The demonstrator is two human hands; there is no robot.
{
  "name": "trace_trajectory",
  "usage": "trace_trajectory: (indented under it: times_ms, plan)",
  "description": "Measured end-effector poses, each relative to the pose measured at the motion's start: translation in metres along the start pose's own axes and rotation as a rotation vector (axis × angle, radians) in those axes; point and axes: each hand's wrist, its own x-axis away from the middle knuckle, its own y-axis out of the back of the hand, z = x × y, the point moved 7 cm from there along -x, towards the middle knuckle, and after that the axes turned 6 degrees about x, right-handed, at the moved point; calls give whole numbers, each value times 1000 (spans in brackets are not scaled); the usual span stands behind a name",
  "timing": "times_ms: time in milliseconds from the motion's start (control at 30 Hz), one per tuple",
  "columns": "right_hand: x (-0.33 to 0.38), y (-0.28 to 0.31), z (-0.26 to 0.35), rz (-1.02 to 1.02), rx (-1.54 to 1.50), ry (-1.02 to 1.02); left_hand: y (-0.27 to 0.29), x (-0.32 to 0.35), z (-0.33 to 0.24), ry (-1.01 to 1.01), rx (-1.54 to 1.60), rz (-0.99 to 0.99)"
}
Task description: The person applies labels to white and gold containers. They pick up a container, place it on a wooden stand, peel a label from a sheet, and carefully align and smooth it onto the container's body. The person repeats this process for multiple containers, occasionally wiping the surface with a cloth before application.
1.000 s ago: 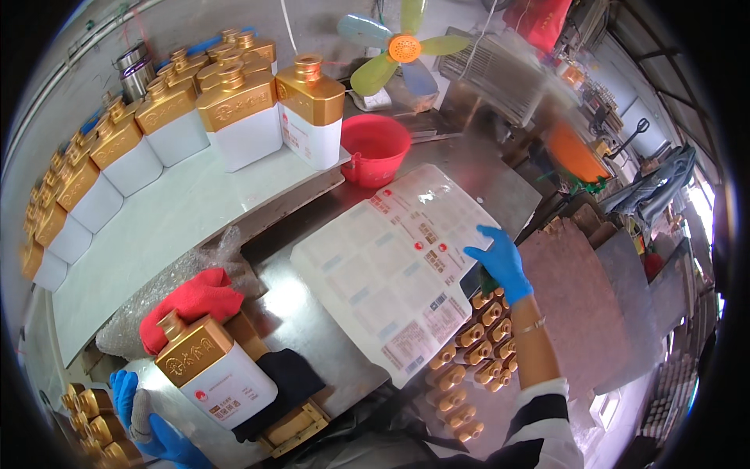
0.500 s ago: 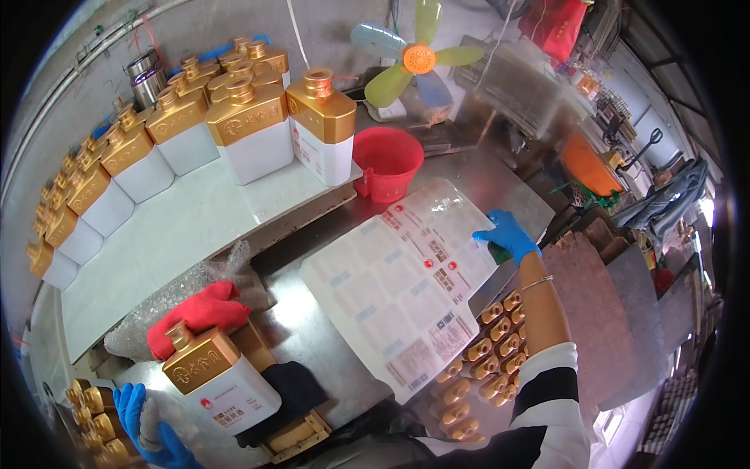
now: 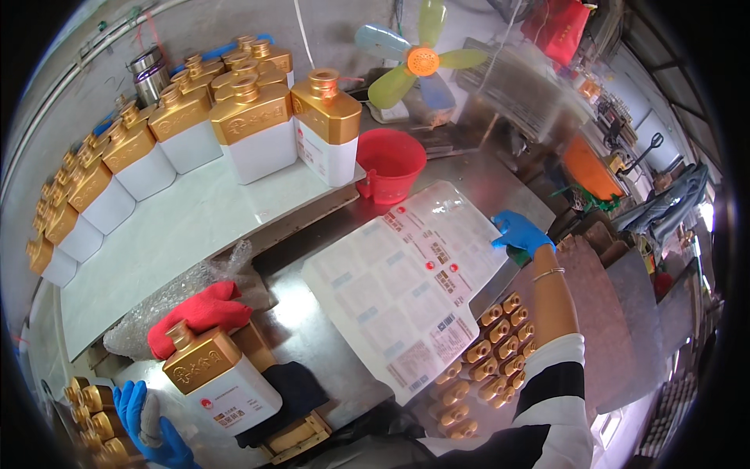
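- Labelling in hand: the person's right hand (image 3: 519, 231), in a blue glove, rests on the far right corner of a large white backing sheet of printed stickers (image 3: 406, 281) that lies flat on the steel worktop (image 3: 312, 344), right of centre.
- The right grip is closed to a pinch at that corner, fingers curled on the sheet's edge; whether it has lifted a sticker or only holds the sheet cannot be told.
- The left hand (image 3: 148, 422), also blue-gloved, sits at the near left, beside a white square bottle with a gold shoulder and cap (image 3: 215, 379). Its fingers are loosely bent around something pale, and it cannot be told what that is or how firmly it is held.
- The bottle stands tilted, just near of a red cloth (image 3: 201, 311) on crumpled bubble wrap (image 3: 168, 297).
- By the look of it, the next move calls for peeling one sticker cleanly from the sheet and carrying it left to the bottle without creasing.
- Rows of finished gold-and-white bottles (image 3: 187, 133) line the white shelf (image 3: 180, 234) at the far left; a red plastic bucket (image 3: 391, 164) stands beyond the sheet, and loose gold caps (image 3: 492, 344) lie near right.
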Motion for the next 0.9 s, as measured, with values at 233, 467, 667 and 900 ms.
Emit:
trace_trajectory:
  times_ms: [233,467,667,900]
  plan:
    - [8,-1,-3,-53,154,-133,7,47,39,169,8,27]
    - [-2,-16,-62,-227,-278,-218,2,42,37,177,-76,68]
    - [16,-13,-29,-428,-205,-116,6,42,35,160,-82,52]
    - [18,-23,-40,-459,-115,-252,9,49,42,212,-85,49]
